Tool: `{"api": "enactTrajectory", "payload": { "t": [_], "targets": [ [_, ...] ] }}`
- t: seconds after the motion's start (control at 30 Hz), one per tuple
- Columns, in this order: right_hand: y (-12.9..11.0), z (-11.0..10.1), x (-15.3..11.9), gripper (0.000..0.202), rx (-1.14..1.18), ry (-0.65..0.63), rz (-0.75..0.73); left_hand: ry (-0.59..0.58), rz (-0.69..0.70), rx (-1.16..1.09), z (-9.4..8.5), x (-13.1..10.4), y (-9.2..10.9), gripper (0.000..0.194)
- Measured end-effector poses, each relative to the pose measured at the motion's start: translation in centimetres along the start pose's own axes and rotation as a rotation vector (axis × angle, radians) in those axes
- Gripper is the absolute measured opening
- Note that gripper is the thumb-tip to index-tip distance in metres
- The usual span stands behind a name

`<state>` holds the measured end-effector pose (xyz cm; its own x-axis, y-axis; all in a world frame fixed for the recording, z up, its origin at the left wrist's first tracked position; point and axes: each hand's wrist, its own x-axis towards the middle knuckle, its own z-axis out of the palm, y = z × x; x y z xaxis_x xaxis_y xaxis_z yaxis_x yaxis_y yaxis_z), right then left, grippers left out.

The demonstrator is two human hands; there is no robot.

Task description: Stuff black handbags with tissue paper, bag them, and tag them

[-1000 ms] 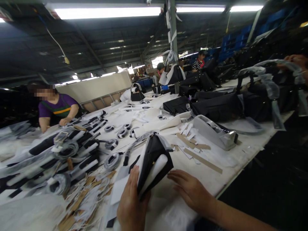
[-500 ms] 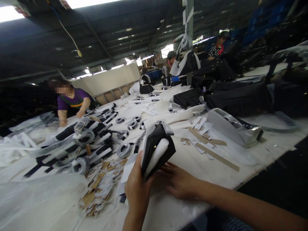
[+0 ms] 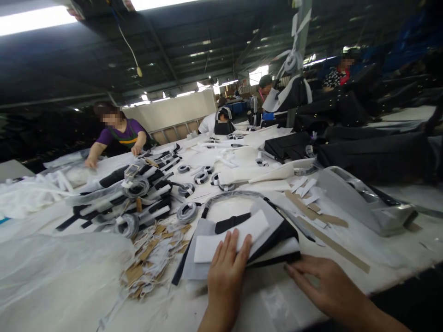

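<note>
A black handbag (image 3: 292, 233) lies on its side in front of me, with grey-white sheeting over its face and a wrapped handle arching away. Across it rests a white foam strip (image 3: 254, 228). My left hand (image 3: 226, 269) presses on this strip, fingers stretched out and flat. At the bag's near right corner is my right hand (image 3: 321, 281), thumb and forefinger pinched together at the bottom edge. What lies between those fingertips is mostly hidden.
Left of the bag are a pile of tags with strings (image 3: 152, 258) and wrapped straps (image 3: 148, 193). To the right lie cardboard strips (image 3: 341, 244) and a grey tape dispenser (image 3: 367, 198). A co-worker (image 3: 121, 129) reaches over the table's far left; other people are farther back.
The bag went from upright in my left hand to lying on its side. My left hand now lies flat on the foam strip; my right hand moved to the bag's right corner.
</note>
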<state>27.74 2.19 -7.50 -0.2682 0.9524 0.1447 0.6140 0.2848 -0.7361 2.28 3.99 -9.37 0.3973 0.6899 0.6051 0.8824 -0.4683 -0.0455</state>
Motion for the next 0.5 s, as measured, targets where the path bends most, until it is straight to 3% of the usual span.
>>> {"api": "enactTrajectory", "payload": {
  "t": [0.13,0.3,0.4,0.5],
  "targets": [
    [-1.8,-3.7,-0.2,0.035,-0.039,0.157,-0.105,0.004,0.063,0.103,-0.2,0.5,0.1,0.069],
    [-5.5,-6.3,3.9,0.029,-0.086,0.331,-0.282,0.023,0.076,0.182,-2.6,0.1,-0.3,0.060],
    [-7.1,-6.7,8.0,0.027,-0.158,0.248,-0.337,0.044,0.036,0.207,-3.1,-1.7,0.3,0.055],
    [-7.6,-5.1,13.4,0.025,-0.350,-0.049,-0.252,0.075,0.053,0.241,-2.0,-3.8,1.7,0.048]
  ]
}}
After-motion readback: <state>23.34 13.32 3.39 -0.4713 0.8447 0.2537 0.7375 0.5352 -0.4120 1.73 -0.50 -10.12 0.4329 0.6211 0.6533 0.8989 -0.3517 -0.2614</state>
